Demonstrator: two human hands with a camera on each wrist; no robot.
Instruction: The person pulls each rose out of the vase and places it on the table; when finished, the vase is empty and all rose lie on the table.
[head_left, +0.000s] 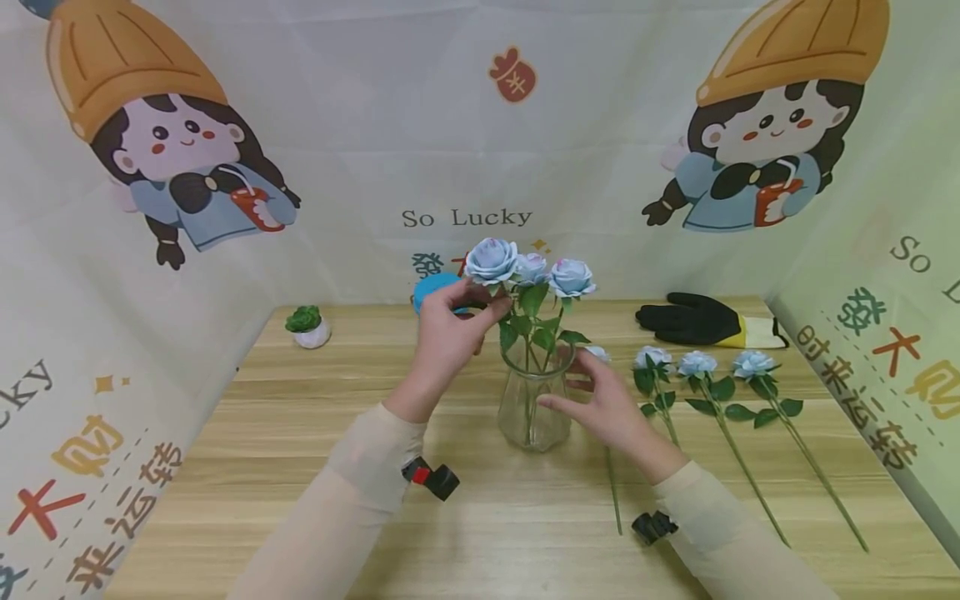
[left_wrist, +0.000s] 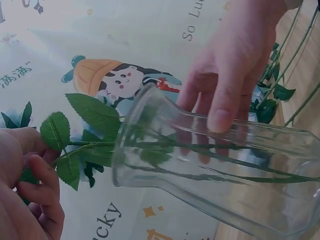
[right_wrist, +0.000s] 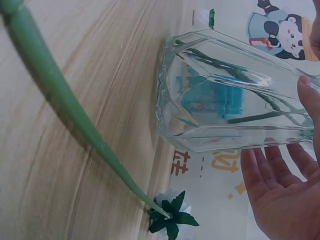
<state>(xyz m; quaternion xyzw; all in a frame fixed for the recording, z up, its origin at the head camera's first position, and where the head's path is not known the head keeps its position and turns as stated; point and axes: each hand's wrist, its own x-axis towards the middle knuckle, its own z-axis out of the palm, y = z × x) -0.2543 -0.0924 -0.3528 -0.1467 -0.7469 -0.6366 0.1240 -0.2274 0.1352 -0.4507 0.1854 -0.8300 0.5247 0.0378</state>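
A clear glass vase (head_left: 517, 412) stands on the table with three pale blue roses in it, their green stems (left_wrist: 220, 147) crossing inside the glass. My left hand (head_left: 447, 337) is at the leftmost rose (head_left: 491, 261), its fingers pinching the stem just under the bloom among the leaves (left_wrist: 55, 130). The thumb of my right hand (head_left: 611, 408) lies against the near side of the vase. Its other fingers (left_wrist: 190, 95) reach behind the glass, so that this hand holds the vase below its rim.
Several more blue roses (head_left: 697, 363) lie on the table to the right, one of them close beside my right hand. Behind them is a black and yellow glove (head_left: 690, 319). A small potted plant (head_left: 311, 332) stands back left, and a blue object (head_left: 432, 288) sits behind my left hand.
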